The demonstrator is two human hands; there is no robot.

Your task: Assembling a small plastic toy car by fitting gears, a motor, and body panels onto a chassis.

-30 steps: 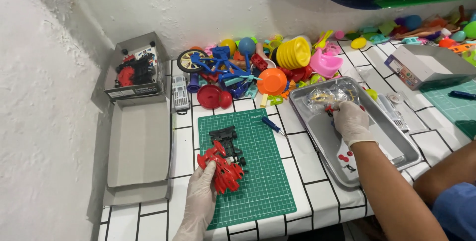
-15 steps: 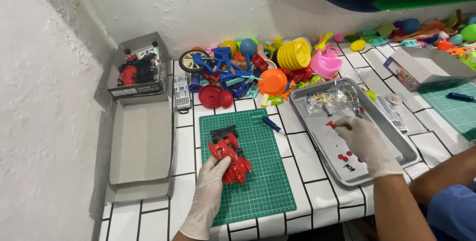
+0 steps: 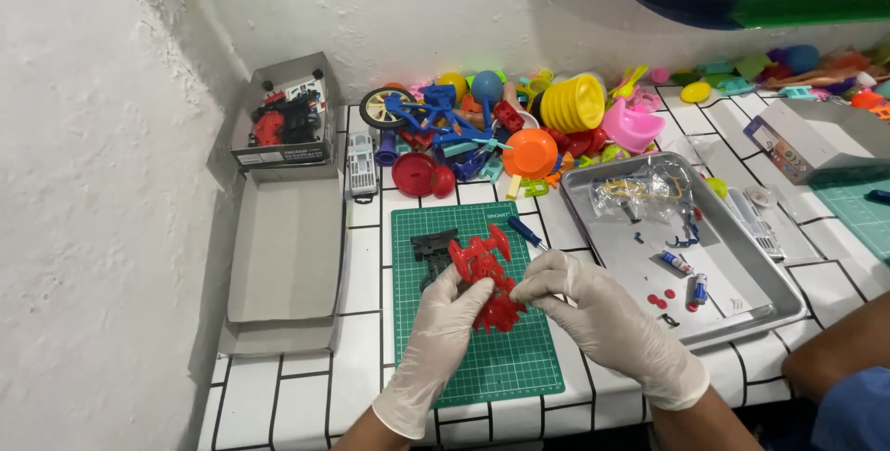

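A red plastic toy figure [image 3: 486, 277] with spiky limbs is held up over a green cutting mat [image 3: 482, 358]. My left hand [image 3: 440, 335], in a white glove, grips its lower part. The fingertips of my gloved right hand [image 3: 593, 307] pinch the toy's right side. A black toy part [image 3: 432, 249] lies on the mat just behind the figure, beside a small blue screwdriver [image 3: 527, 231].
A metal tray [image 3: 774, 293] to the right holds small batteries, red discs and a clear bag. A pile of colourful plastic toys [image 3: 519, 127] lines the wall. An open grey box [image 3: 283, 247] lies left. Another person's arm [image 3: 834, 358] rests at the right edge.
My right hand left the tray and came across to the red toy. My left hand lifted the toy off the mat.
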